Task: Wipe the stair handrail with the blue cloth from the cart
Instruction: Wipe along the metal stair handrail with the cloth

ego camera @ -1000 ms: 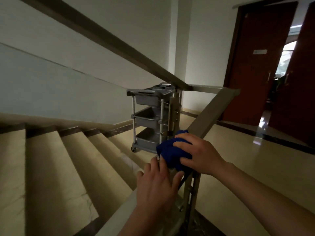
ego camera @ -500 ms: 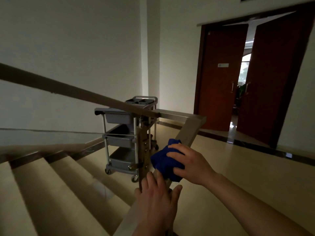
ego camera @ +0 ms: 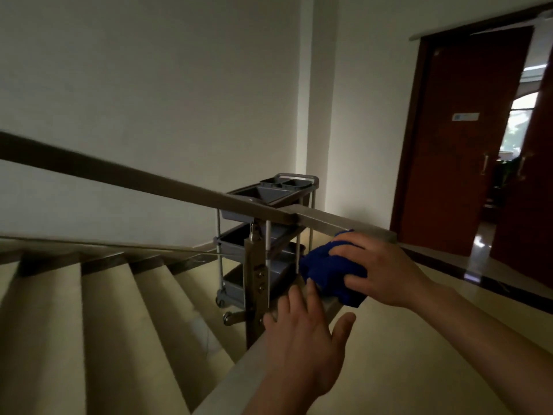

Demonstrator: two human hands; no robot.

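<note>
Under the right hand (ego camera: 380, 269) the blue cloth (ego camera: 327, 269) is pressed on the sloping handrail (ego camera: 321, 223), fingers closed over it. Just below, the left hand (ego camera: 305, 345) rests open on the rail. Behind them stands the cart (ego camera: 269, 199).

**Materials and Surface Finish**

The blue cloth (ego camera: 327, 269) is soft, napped fabric, matt and bunched into folds. The handrail (ego camera: 324, 223) at 12 o'clock from the cloth is flat-topped, smooth, with a dull satin sheen. The baluster post (ego camera: 256, 283) at 9 o'clock from the cloth looks like brushed metal with round fasteners on its face. The cart (ego camera: 270, 196) has grey matt plastic trays on smooth metal uprights. The stair treads (ego camera: 113, 324) look like polished beige stone with faint veining and dark nosing strips. The landing floor (ego camera: 478, 253) at 3 o'clock is glossy and reflective. The doors (ego camera: 454, 151) have a reddish-brown wood finish, semi-matt. The wall (ego camera: 149, 85) is matt painted plaster.
</note>
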